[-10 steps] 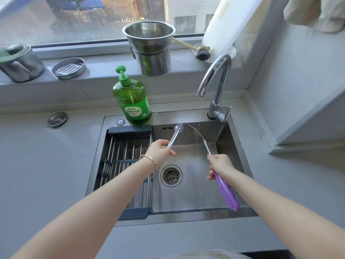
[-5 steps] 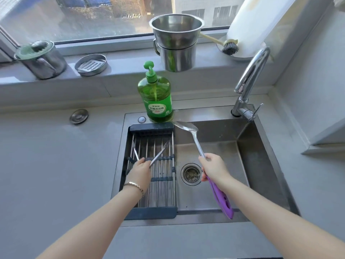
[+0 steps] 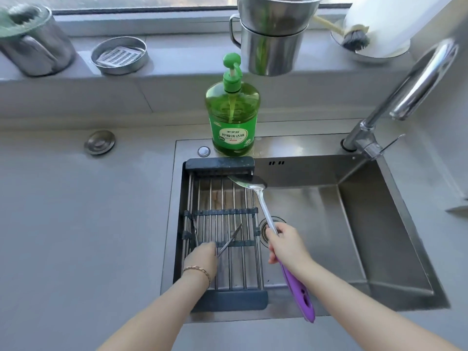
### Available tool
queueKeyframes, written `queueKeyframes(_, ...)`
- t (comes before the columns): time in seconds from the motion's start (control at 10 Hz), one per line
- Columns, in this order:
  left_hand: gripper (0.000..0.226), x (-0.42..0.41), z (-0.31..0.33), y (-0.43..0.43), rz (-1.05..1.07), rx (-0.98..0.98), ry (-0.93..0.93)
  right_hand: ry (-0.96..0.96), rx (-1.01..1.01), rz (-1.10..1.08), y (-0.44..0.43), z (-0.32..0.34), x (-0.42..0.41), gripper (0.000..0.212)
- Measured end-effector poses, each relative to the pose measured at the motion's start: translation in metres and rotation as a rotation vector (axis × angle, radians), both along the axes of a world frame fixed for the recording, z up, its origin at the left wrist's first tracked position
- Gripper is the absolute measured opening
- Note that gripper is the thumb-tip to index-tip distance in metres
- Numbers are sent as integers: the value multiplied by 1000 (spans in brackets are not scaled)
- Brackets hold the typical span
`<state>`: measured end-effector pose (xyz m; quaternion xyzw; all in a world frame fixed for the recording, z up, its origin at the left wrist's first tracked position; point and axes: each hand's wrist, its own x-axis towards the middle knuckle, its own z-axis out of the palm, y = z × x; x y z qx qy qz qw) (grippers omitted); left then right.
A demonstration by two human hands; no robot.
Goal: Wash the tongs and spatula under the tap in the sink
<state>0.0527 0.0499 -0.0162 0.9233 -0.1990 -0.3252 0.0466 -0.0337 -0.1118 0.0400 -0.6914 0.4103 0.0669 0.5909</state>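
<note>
Head camera is showing the left hand (image 3: 202, 257) gripping the tongs (image 3: 231, 238) over the rack (image 3: 220, 164) while the right hand (image 3: 287, 247) is clutching the spatula (image 3: 262, 203)

Bright daylight from window (image 3: 141, 2); glare on tap (image 3: 420, 79); edges blurred, wide-angle-warped.

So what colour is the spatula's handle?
Purple; the spatula handle shows best in the head view, sticking out below the right hand.
</note>
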Motion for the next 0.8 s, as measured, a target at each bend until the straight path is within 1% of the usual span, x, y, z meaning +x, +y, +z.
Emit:
queueKeyframes(0.1, 22, 10, 15, 5, 222, -221, -29, -10, -34, 72, 20, -2, 15, 17)
queueKeyframes(0.2, 20, 22, 30, 9, 362, -342, 2, 52, -128, 166, 43, -12, 33, 13)
queueKeyframes(0.3, 18, 30, 35, 17, 370, -343, 16, 152, -168, 94, 63, -21, 51, 26)
queueKeyframes(0.4, 18, 35, 35, 27, 419, -328, 20, 209, -155, 4, 73, -25, 64, 30)
queueKeyframes(0.6, 18, 34, 34, 40, 427, -318, 42, 335, -132, 98, 76, -39, 65, 37)
queueKeyframes(0.7, 19, 33, 38, 41, 414, -313, 51, 359, -158, 238, 67, -35, 55, 49)
queueKeyframes(0.8, 21, 30, 40, 38, 391, -264, 88, 341, -231, 322, 55, -27, 49, 64)
